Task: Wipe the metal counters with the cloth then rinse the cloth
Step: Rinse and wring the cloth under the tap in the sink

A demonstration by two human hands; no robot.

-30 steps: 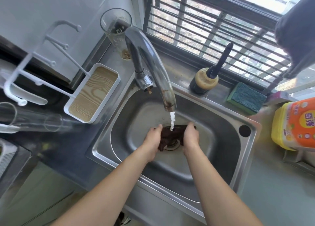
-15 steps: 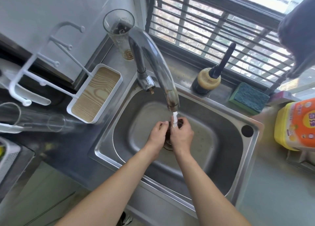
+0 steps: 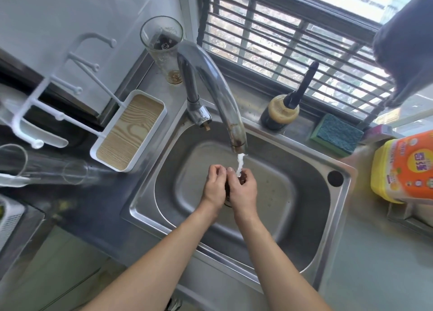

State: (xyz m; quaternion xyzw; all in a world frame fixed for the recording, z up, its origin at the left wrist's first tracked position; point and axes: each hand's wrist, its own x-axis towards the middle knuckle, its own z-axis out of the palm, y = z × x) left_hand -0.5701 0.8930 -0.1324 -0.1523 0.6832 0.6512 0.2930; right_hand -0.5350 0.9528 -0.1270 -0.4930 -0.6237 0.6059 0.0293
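Over the middle of the steel sink (image 3: pixel 311 219), my left hand (image 3: pixel 214 187) and my right hand (image 3: pixel 243 190) are pressed together around a dark brown cloth (image 3: pixel 243 177). The cloth is bunched small; only a bit shows between my fingers. Both hands grip it with curled fingers. Water runs from the curved metal tap (image 3: pixel 218 92) onto the cloth and my right fingers. The metal counter (image 3: pixel 379 271) surrounds the sink.
A white rack with a wood-grain tray (image 3: pixel 130 130) stands left of the sink, a tall glass (image 3: pixel 164 50) behind the tap. A black-handled brush (image 3: pixel 289 102) and blue-green sponge (image 3: pixel 335 133) sit on the sill ledge. A yellow-orange detergent bottle (image 3: pixel 405 167) stands at right.
My hands came together from holding the cloth spread over the drain; the cloth is now squeezed into a small bunch between them under the stream.
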